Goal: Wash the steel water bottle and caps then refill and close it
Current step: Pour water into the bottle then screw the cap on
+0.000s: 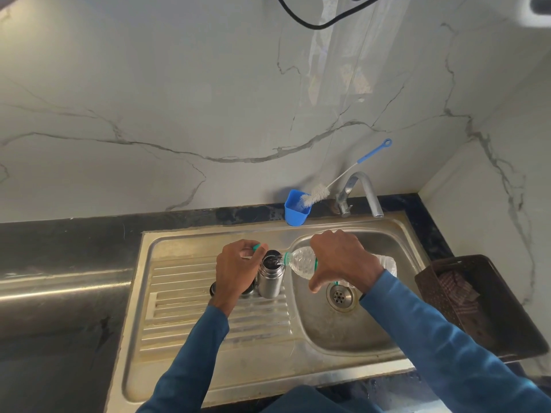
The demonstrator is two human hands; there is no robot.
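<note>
The steel bottle [269,277] stands upright on the ribbed drainboard of the sink [208,347], just left of the basin, with its long axis vertical and its open mouth facing up. The plastic bottle [304,262] lies nearly crosswise to it: it is tipped over with its neck pointing left and slightly down, its green neck ring at the steel bottle's rim, and a thin stream of water passes from one mouth to the other. That meeting of the two mouths is the relation everything depends on here.

The right hand [343,260] is wrapped over the middle of the plastic bottle from above, thumb hanging below it, above the basin and to the right of the steel bottle. The left hand [237,269] sits just left of the steel bottle, close against its shoulder, and pinches a small green cap [256,248] between its fingertips; whether it also touches the steel bottle cannot be told from this angle. The left hand is the nearer one to the steel bottle's body.

Two dark round caps [215,288] lie on the drainboard under the left wrist, partly hidden. A brush [316,195] leans in a blue cup [293,214] beside the tap [365,192].

Refilling looks to be under way, so washing appears done and closing remains. Too steep a tilt of the plastic bottle would likely send water past the narrow mouth.
</note>
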